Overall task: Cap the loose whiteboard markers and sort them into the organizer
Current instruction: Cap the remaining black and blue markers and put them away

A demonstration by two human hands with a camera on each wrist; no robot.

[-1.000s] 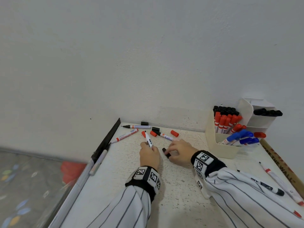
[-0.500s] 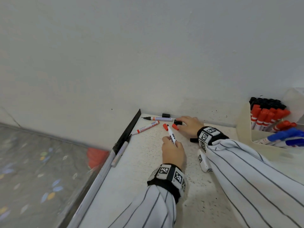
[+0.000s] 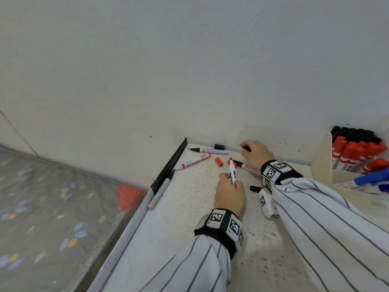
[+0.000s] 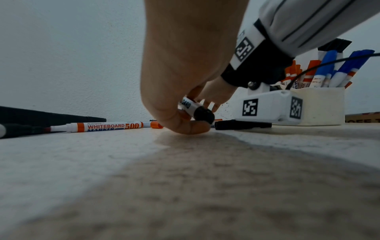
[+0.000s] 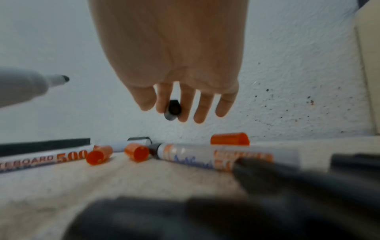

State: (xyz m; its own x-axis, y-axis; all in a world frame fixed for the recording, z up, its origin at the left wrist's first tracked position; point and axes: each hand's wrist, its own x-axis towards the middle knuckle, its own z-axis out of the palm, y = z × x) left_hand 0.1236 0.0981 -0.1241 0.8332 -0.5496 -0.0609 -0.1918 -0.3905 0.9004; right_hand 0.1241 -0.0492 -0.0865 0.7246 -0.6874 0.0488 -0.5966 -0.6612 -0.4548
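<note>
fingers of the left hand (image 3: pixel 229 194) clamp an uncapped marker (image 3: pixel 232 171), tip toward the wall; right hand (image 3: pixel 255 153) pinches a black cap (image 5: pixel 172 109)

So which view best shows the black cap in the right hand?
The right wrist view: the black cap shows whole, pinched between the right hand's fingers. In the head view only a dark sliver peeks out at the fingertips. The left wrist view does not show it.

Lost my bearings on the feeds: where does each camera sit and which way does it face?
Head: above, looking down at the table; both hands and striped sleeves.
Left wrist: low over the table, toward the organizer; left hand holding the black marker.
Right wrist: low, toward the wall; right hand pinching a black cap.
Shared: WHITEBOARD 500 marker.
</note>
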